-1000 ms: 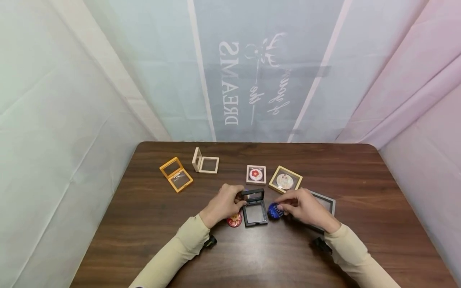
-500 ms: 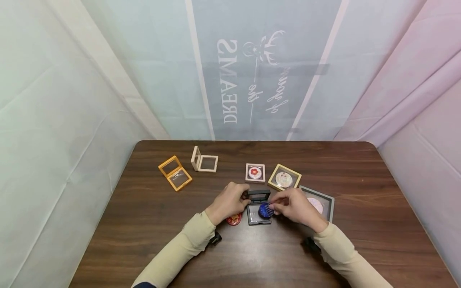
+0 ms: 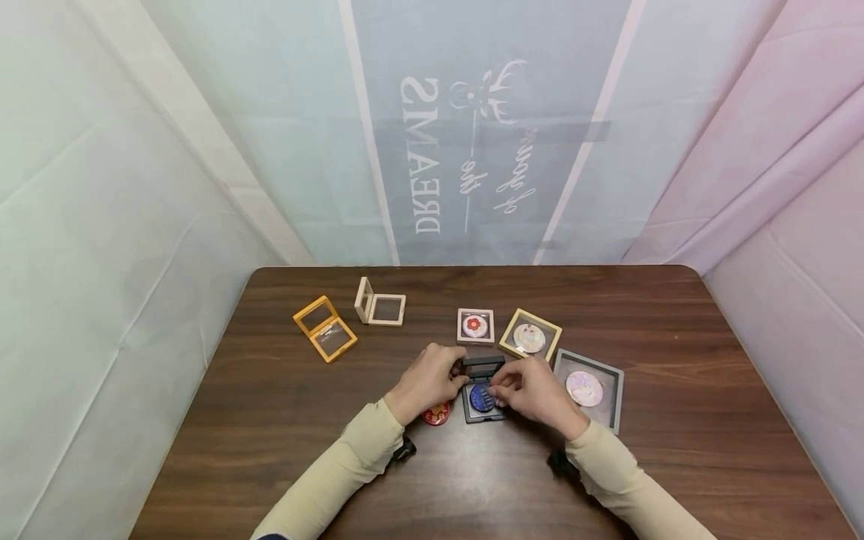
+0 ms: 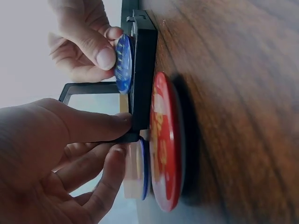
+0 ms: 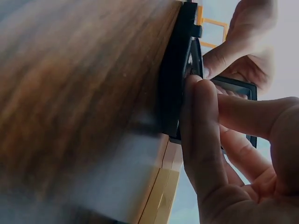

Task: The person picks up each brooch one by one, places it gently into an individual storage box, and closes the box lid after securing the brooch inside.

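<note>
My left hand [image 3: 428, 381] grips a small black display frame [image 3: 483, 419] at its left side near the hinge, its lid standing up. Thumb and fingers of my right hand [image 3: 533, 394] pinch a blue button badge [image 3: 481, 398] by its right edge, over the frame's lower panel. In the left wrist view the blue badge [image 4: 123, 65] stands slightly tilted close against the panel. A red badge [image 3: 435, 415] lies on the table under my left hand. Behind it, the left wrist view shows a blue-rimmed badge [image 4: 145, 168], which the hand hides from the head view.
Farther back lie a pink frame [image 3: 475, 342] and a yellow frame [image 3: 502, 346], each closed over a badge. A grey frame [image 3: 619, 397] with a pale badge is right of my right hand. An orange frame [image 3: 342, 350] and a cream frame [image 3: 387, 323] stand open at back left.
My right hand has carried the blue badge leftward from beside the black frame to over its lower panel. The grey frame's badge has come into view. My left hand has kept its grip.
</note>
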Action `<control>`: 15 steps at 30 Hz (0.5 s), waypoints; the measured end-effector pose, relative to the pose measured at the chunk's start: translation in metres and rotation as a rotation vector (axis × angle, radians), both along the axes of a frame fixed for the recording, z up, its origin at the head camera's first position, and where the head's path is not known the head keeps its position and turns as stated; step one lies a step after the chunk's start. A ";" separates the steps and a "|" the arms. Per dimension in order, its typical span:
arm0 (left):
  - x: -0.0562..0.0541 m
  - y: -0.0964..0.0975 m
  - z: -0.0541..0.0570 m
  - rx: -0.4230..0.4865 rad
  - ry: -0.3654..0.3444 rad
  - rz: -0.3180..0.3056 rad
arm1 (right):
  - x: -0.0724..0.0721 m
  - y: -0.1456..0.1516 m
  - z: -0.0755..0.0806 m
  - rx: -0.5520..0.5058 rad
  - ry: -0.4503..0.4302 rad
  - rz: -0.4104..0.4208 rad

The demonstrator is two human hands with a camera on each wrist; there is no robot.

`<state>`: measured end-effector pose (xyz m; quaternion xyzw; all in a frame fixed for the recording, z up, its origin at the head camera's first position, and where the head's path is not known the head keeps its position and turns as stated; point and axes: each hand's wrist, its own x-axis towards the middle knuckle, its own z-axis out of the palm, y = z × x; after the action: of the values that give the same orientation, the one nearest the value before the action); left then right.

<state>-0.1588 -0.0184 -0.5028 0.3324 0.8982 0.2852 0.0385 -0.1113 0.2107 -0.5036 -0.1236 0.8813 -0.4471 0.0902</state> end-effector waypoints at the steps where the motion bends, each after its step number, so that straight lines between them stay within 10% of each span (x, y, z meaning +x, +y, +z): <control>1: 0.000 0.000 0.000 -0.001 0.002 0.001 | 0.001 -0.001 0.000 0.002 0.003 -0.004; 15: -0.001 0.003 0.000 0.001 -0.014 -0.014 | 0.004 0.002 0.007 0.013 0.026 -0.045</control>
<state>-0.1600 -0.0157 -0.5029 0.3367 0.8954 0.2877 0.0467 -0.1069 0.2126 -0.4965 -0.1089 0.8878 -0.4417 0.0695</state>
